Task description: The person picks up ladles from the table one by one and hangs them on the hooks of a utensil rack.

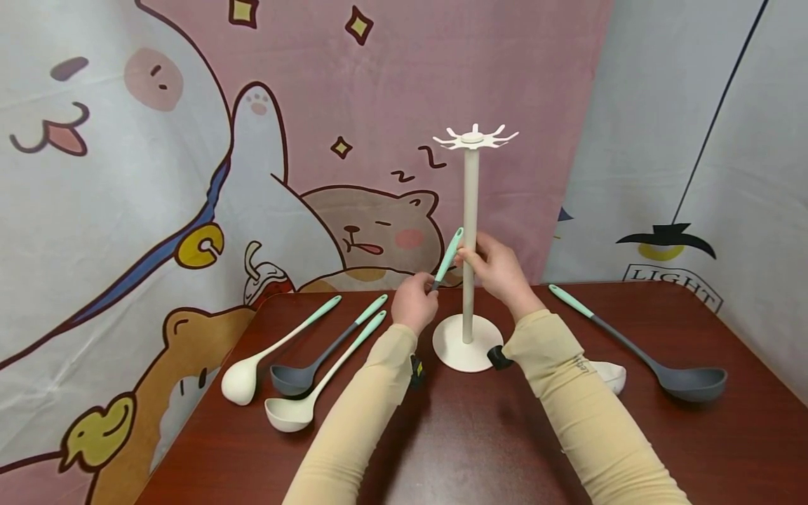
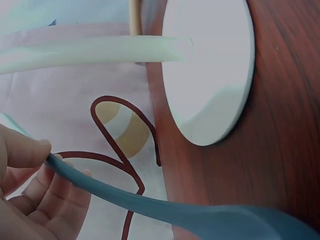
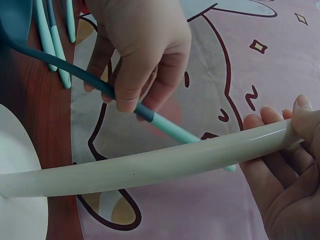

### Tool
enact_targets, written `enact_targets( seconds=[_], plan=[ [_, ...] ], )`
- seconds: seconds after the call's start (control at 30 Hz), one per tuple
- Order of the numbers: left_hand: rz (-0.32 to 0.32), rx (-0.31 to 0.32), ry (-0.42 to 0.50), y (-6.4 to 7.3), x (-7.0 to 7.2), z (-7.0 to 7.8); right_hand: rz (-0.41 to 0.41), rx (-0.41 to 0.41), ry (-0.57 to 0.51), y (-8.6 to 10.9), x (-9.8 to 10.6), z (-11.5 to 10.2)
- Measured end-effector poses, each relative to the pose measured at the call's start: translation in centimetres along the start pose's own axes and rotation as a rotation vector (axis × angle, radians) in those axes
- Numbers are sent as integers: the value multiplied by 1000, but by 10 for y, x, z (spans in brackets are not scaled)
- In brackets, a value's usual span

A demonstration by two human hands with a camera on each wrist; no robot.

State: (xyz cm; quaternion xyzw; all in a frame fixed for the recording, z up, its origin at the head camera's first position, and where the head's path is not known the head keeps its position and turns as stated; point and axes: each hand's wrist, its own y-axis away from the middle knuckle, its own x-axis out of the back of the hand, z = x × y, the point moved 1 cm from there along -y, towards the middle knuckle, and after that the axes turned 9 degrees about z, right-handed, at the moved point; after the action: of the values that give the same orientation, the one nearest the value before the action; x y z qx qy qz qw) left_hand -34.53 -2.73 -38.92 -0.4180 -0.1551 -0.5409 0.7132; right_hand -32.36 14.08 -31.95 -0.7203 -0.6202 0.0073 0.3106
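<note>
My left hand (image 1: 414,303) pinches the dark shaft of a grey ladle (image 2: 115,194) just below its mint-green handle (image 1: 449,258). The ladle slants, handle upward, left of a white utensil stand (image 1: 468,291). Its head is hidden in the head view and cut off by the frame edge in both wrist views. My right hand (image 1: 499,270) grips the stand's pole (image 3: 150,166) around mid-height, thumb against it. The stand is upright on its round base (image 2: 210,95), with a ring of prongs (image 1: 475,137) on top.
Left on the brown table (image 1: 467,449) lie a white ladle (image 1: 240,382), a grey ladle (image 1: 293,379) and another white ladle (image 1: 290,415). On the right are a larger grey ladle (image 1: 691,384) and a white utensil head (image 1: 609,376) partly behind my sleeve. A cartoon cloth (image 1: 391,84) hangs behind.
</note>
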Motion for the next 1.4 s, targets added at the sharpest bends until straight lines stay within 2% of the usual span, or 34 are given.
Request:
enact_targets(
  seconds=[0.23, 0.47, 0.7, 1.03, 1.4],
  plan=[
    [65, 24, 114, -1, 4, -3, 2, 12, -12, 1, -1, 0],
    [88, 36, 214, -2, 12, -1, 2, 27, -26, 0, -1, 0],
    [103, 54, 313, -2, 19, 3, -9, 3, -27, 1, 0, -2],
    [172, 13, 440, -6, 30, 13, 1, 8, -10, 1, 0, 0],
    [220, 4, 514, -12, 39, 24, -1, 4, -5, 1, -1, -1]
  ],
)
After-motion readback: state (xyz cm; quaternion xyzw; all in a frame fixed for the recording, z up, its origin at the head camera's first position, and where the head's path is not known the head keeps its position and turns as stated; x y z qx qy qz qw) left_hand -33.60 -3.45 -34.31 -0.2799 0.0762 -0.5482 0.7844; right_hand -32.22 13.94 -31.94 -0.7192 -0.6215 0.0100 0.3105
